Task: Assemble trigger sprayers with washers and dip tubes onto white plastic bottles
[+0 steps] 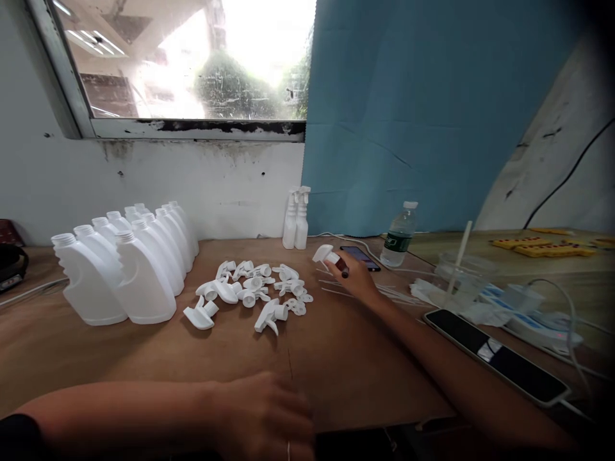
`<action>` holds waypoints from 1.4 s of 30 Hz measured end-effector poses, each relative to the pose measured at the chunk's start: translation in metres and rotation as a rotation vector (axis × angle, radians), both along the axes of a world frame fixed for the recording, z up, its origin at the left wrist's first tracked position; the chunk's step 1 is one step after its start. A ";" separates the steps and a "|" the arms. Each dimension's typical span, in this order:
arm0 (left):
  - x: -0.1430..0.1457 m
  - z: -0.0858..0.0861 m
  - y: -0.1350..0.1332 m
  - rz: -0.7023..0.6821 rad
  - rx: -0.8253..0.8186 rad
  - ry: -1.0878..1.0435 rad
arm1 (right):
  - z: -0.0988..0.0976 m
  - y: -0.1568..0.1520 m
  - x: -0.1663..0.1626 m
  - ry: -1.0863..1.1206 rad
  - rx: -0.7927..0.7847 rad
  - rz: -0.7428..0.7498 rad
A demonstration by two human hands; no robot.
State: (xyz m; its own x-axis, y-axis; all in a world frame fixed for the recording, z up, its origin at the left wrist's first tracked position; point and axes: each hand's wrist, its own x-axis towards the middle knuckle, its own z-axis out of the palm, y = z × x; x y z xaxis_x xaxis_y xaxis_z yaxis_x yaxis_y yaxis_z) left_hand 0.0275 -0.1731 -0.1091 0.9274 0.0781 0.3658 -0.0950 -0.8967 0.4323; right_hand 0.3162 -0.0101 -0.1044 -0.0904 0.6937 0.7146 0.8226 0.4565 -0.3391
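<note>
Spray-bottle parts on a brown tabletop (355, 365); clock centred on the loose trigger heads (228, 291), twelve toward the wall (230, 186); right hand (353, 272), one, between two and three o'clock, fingers closed around the collar end of a single white trigger head (325, 253), its nozzle end showing beyond them, raised near the thin white tubes (398, 294); left hand (269, 410), one, near six o'clock at the near edge, blurred, fingers seemingly loosely curled; whether it has hold of anything, cannot tell; flat white rings (298, 308), several, three o'clock, beside the loose heads; white bottles (147, 282), two rows, uncapped and upright, nine to ten o'clock; bottles with heads fitted (302, 227), two, upright, one o'clock; smartphone (368, 258), just behind the right hand; water bottle (398, 237), capped, between two and three o'clock, farther out; step in hand, by judgement: preparing one head by the tubes, the uncapped bottles awaiting theirs; next move, by judgement, calls for a steady hold on the head, its collar kept clear of the fingers, and the left hand free to steady it or bring a single tube.
</note>
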 end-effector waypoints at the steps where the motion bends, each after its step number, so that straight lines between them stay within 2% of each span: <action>1: 0.005 0.000 0.011 -0.008 -0.039 0.007 | -0.001 -0.001 -0.002 -0.011 0.008 0.012; 3: 0.010 0.001 0.026 0.071 -0.182 0.021 | -0.002 -0.005 -0.006 -0.019 0.012 0.049; 5: 0.010 0.001 0.034 0.213 -0.327 0.023 | -0.003 -0.009 -0.012 -0.018 0.010 0.089; 8: 0.005 -0.003 0.043 0.370 -0.431 -0.034 | -0.007 -0.018 -0.024 -0.027 -0.002 0.133; 12: 0.003 -0.014 0.059 0.552 -0.582 -0.164 | -0.014 -0.029 -0.042 -0.092 0.034 0.237; 15: 0.006 -0.019 0.069 0.613 -0.821 -0.365 | -0.019 -0.037 -0.054 -0.168 0.134 0.345; 18: 0.006 -0.017 0.074 0.625 -0.989 -0.531 | -0.019 -0.043 -0.063 -0.239 0.243 0.452; 21: 0.004 -0.012 0.074 0.593 -1.007 -0.573 | -0.016 -0.049 -0.068 -0.290 0.301 0.518; 25: 0.004 -0.009 0.073 0.520 -1.012 -0.521 | -0.013 -0.056 -0.074 -0.269 0.287 0.595; 28: 0.006 -0.012 0.076 0.457 -1.111 -0.445 | -0.012 -0.062 -0.076 -0.233 0.205 0.647; 32: 0.005 -0.018 0.086 0.382 -1.323 -0.525 | -0.011 -0.072 -0.077 -0.002 -0.026 0.620; 35: 0.002 -0.018 0.093 0.325 -1.492 -0.560 | -0.011 -0.077 -0.077 0.186 -0.104 0.580; 38: 0.000 -0.016 0.095 0.332 -1.593 -0.585 | -0.010 -0.079 -0.078 0.217 -0.073 0.557; 42: 0.002 -0.015 0.091 0.404 -1.570 -0.565 | -0.005 -0.082 -0.080 0.074 0.074 0.589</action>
State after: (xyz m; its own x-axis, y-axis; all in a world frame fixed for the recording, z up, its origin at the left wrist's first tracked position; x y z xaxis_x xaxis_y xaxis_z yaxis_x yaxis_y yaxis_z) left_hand 0.0295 -0.0817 -0.1238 0.5528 0.8326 -0.0341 -0.4248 0.3168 0.8480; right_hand 0.2362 -0.0924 -0.1090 -0.3931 0.4901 0.7780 0.3993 0.8531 -0.3357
